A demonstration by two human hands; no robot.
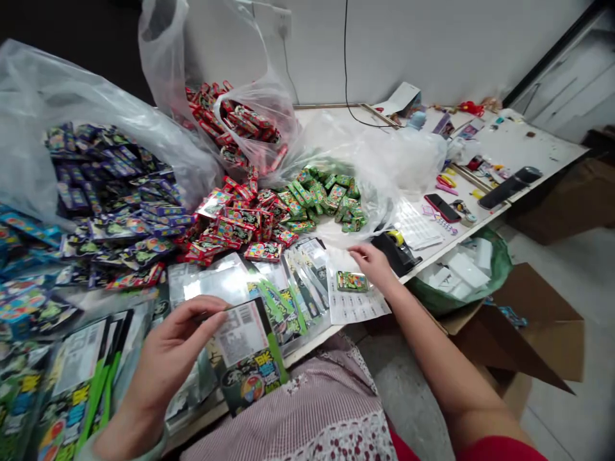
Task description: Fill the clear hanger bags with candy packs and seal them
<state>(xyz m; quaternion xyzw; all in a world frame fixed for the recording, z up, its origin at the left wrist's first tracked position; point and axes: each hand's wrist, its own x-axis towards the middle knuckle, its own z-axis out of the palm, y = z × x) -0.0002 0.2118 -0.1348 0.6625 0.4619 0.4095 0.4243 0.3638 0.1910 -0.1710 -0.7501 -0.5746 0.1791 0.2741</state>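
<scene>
The right hand's (pixel 377 266) fingers (pixel 361 256) are spread loose and hold nothing. The small green pack (pixel 352 280) lies just near-left of them on the label sheet (pixel 358 307), long axis left-right. Farther left, the left hand (pixel 168 358) pinches a printed packet (pixel 245 352).

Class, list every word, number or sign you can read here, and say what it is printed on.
No text reads clearly enough to quote.
On the card packet in the left hand: barcode and white label, print blurred.
On the small green box by the right hand: too small.
On the label sheet under it: too small.
Blurred too: red packs, green packs, purple packs.
</scene>
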